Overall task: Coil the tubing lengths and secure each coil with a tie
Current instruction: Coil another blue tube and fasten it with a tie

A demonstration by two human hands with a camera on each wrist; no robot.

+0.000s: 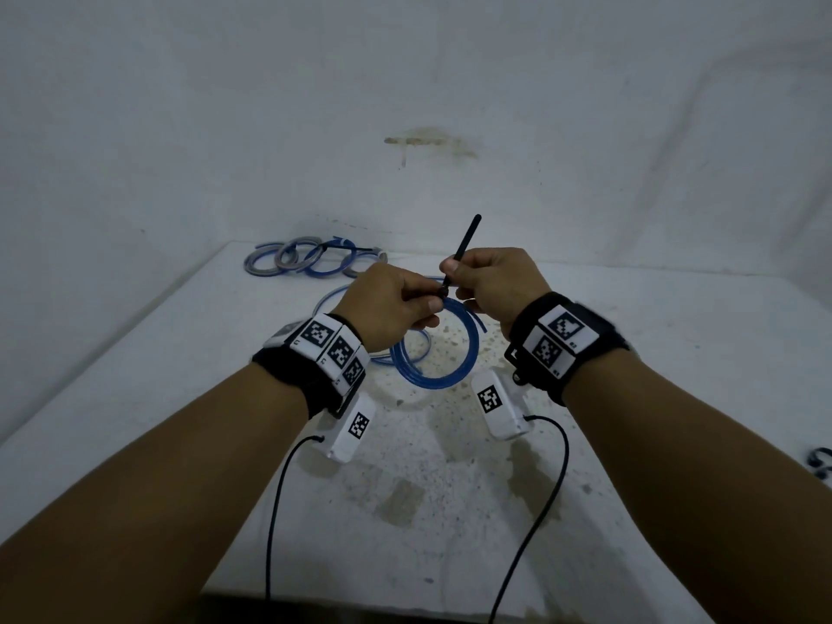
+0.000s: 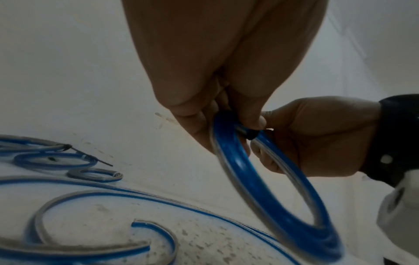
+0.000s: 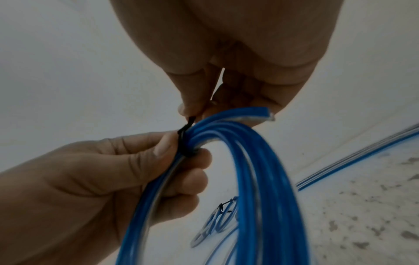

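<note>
Gripping the blue tubing coil point(image 1: 434, 353) at its top, the left hand point(image 1: 391, 308) had fingers curled round the bundled strands, the rest of the coil hanging below that grip above the white table point(image 1: 675, 398). The black tie point(image 1: 461, 249) was wrapped round the strands just beside the left thumb. The right hand point(image 1: 490, 286) pinched the tie's tail, which stood up beyond the coil. Tied coils point(image 1: 306, 261) lay on the table well beyond the held coil.
</note>
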